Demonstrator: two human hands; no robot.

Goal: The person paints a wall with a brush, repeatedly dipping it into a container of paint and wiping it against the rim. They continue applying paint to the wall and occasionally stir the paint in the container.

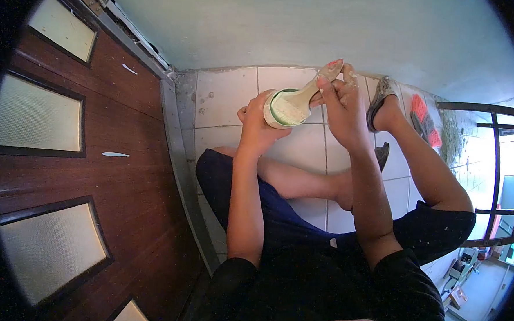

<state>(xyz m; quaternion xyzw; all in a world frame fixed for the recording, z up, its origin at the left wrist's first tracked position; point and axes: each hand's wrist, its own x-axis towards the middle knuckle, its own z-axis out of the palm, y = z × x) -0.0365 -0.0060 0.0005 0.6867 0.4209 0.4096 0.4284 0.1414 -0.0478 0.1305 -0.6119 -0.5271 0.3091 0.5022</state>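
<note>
Wall, pale blue-green, plain (310, 29): spans the top of the frame. Door, dark brown wood with frosted rectangular panes (119, 185): fills the left side. Floor, off-white square tiles with dark joints (225, 98): centre, running rightward. Seated person, black short-sleeved top (320, 291) and navy shorts (439, 231): lower centre, legs bent. Railing, dark metal bars (494, 173): right edge. Item, coral-red and grey, material unclear to me from here (426, 122): upper right, on the tiles. Shoe, dark, open-backed (380, 100): on the foot, upper right of centre.

Right hand (346, 104): upper centre, thumb and fingers pinched together on a handle. Left hand (257, 125): upper centre, fingers curled around a tub's side. Tub, round, pale outside, green inside (271, 119): upper centre, held above the tiles, its mouth tilted into view. Utensil, pale, broad-ended, coral patch at the handle tip (316, 92): slants from the right hand to the tub's mouth. Contents, whitish, texture unclear (288, 111): at that mouth.
</note>
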